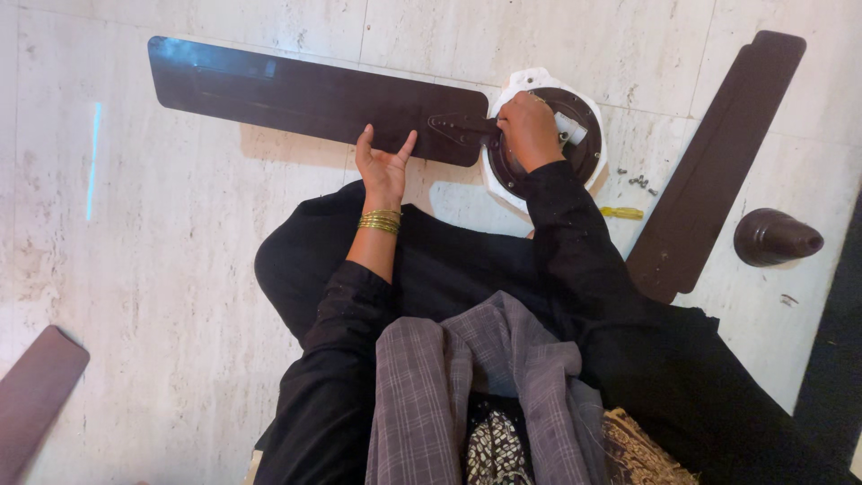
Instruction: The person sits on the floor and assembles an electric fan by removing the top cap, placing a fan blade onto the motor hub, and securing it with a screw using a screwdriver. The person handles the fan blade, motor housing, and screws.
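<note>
A dark brown ceiling fan blade (296, 90) lies on the pale marble floor, its metal bracket meeting the round fan motor (584, 148), which rests in white packing. My left hand (382, 166) grips the near edge of the blade, palm up under it, thumb and fingers around the rim. My right hand (528, 130) sits on the motor where the bracket joins it, fingers curled down; whatever they hold is hidden. Gold bangles circle my left wrist.
A second brown blade (718, 162) lies to the right, a third (36, 395) at lower left. Several small screws (639, 181) and a yellow-handled screwdriver (622, 213) lie by the motor. A brown cone-shaped fan cover (774, 237) stands at far right.
</note>
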